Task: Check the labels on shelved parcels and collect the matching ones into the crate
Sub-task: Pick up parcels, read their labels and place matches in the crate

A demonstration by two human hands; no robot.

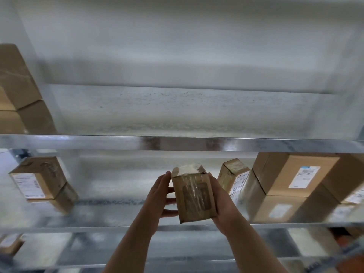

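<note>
Brown cardboard against mottled grey steel.
The parcel (194,196) is dull brown under glossy clear tape, with a darker rectangular patch on its face. The shelf (177,143) is silver-grey with a speckled galvanised pattern. The large box (275,174) is tan, its shipping label (304,177) white with a blue strip on top. The small box (230,172) is yellowish tan, its sticker (238,187) white with dark handwritten digits.

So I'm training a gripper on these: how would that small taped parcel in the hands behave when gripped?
Probably stiff: the small taped parcel keeps square cardboard edges between the left hand and right hand. Likely a bit slippery, since glossy clear tape covers its face. Its small size suggests it's light, though weight can't be seen.
</note>
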